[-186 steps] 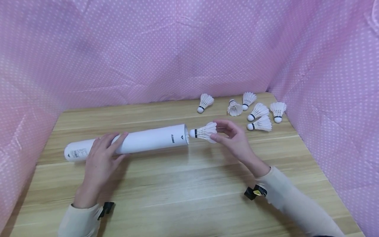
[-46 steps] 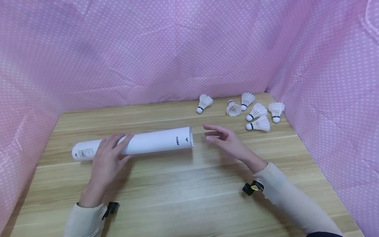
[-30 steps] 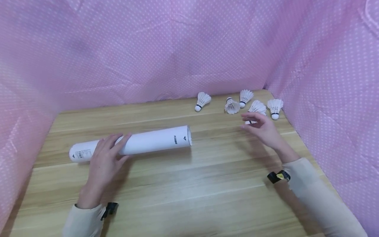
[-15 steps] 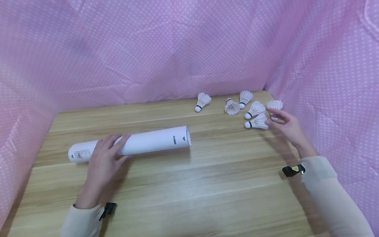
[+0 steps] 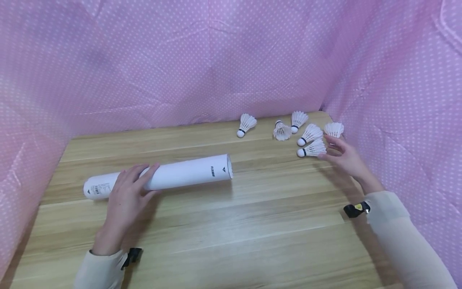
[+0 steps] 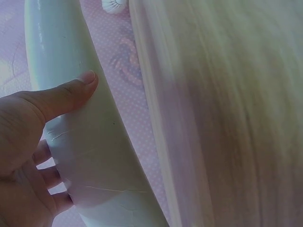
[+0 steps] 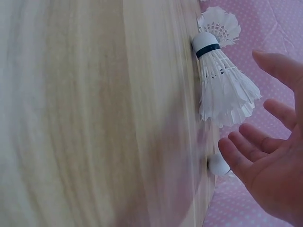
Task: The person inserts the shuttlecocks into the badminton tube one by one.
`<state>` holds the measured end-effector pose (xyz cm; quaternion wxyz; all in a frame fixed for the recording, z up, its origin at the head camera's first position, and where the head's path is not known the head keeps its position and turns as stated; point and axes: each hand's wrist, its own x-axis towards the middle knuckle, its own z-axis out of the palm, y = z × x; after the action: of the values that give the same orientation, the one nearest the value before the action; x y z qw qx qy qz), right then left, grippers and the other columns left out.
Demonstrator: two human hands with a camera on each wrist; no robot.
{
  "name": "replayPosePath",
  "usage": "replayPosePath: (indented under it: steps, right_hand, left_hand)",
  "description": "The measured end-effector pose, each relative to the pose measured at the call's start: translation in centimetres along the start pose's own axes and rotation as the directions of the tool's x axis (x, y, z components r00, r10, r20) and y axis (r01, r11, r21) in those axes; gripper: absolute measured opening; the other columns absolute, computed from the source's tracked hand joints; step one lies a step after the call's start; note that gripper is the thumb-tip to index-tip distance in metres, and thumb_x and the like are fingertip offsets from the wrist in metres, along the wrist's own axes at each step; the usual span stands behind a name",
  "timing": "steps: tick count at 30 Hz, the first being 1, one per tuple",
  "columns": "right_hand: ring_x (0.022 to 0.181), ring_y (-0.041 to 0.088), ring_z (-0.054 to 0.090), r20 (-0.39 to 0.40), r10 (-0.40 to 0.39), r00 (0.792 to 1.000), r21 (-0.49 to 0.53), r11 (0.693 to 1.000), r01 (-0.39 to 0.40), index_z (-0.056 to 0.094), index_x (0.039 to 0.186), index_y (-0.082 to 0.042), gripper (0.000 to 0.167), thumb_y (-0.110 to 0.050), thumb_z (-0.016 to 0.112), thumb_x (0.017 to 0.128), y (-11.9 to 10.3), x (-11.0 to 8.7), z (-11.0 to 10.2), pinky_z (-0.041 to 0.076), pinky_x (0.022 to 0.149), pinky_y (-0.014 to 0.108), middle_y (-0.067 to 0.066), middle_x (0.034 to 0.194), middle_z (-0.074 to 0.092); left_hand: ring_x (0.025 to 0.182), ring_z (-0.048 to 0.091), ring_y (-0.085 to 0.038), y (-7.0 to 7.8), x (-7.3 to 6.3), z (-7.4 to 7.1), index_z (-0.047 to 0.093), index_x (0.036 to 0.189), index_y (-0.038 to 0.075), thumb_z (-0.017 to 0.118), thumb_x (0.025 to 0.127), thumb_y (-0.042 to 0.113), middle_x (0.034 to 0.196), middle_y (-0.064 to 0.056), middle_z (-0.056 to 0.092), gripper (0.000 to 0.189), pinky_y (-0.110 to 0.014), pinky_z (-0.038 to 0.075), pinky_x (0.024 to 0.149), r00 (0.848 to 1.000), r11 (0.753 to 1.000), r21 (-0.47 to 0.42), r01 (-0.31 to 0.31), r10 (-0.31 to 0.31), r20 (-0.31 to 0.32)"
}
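Note:
My left hand (image 5: 126,196) grips a white shuttlecock tube (image 5: 191,172) that lies across the table, its rimmed mouth facing right. In the left wrist view the thumb lies along the tube wall (image 6: 99,142) and the fingers curl under it. My right hand (image 5: 344,158) is at the feathered end of the nearest shuttlecock (image 5: 312,149), thumb and fingers parted around the skirt. From the right wrist view, the fingers (image 7: 251,142) are spread beside that shuttlecock (image 7: 225,85), a small gap showing between. Another shuttlecock (image 5: 333,129) is partly hidden behind the right hand.
Further shuttlecocks lie towards the back right: one (image 5: 309,134) beside the nearest, one (image 5: 298,121) behind, one (image 5: 282,130) with its skirt facing forward, and one (image 5: 247,125) farther left. Pink dotted cloth (image 5: 202,60) hangs around the wooden table (image 5: 223,233).
Earlier my right hand held a shuttlecock at the tube's mouth; that shuttlecock is now out of sight. The hand has since moved right to the nearest shuttlecock. The left hand keeps its grip.

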<state>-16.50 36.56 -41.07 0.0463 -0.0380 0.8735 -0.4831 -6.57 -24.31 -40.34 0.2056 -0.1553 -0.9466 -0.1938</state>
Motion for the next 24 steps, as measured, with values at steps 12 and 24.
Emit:
replayPosePath:
  steps: [12, 24]
  right_hand:
    - [0.141, 0.051, 0.030, 0.062, -0.006, 0.998, -0.007, 1.000, 0.006, 0.031, 0.156, -0.001, 0.078, -0.009, 0.074, 0.091, 0.2, 0.4, 0.5, 0.032, 0.113, 0.053, 0.017, 0.164, 0.022]
    - [0.137, 0.051, 0.037, 0.052, -0.042, 0.998, -0.007, 0.999, 0.043, 0.036, 0.150, 0.006, 0.076, -0.002, 0.076, 0.087, 1.2, -0.1, 0.5, 0.037, 0.111, 0.045, 0.028, 0.156, 0.033]
  left_hand:
    - [0.124, 0.050, -0.044, -0.2, 0.1, 0.1, 0.061, 0.140, 0.017, 0.093, 0.063, 0.000, 0.132, -0.021, 0.059, 0.084, -0.053, 0.023, 0.120, 1.000, 1.000, 0.000, -0.001, 0.001, 0.012]
    - [0.123, 0.051, -0.044, -0.4, 0.2, 0.4, 0.061, 0.139, 0.017, 0.093, 0.062, 0.000, 0.130, -0.021, 0.060, 0.085, -0.054, 0.025, 0.120, 1.000, 1.000, -0.017, -0.010, 0.010, 0.001]
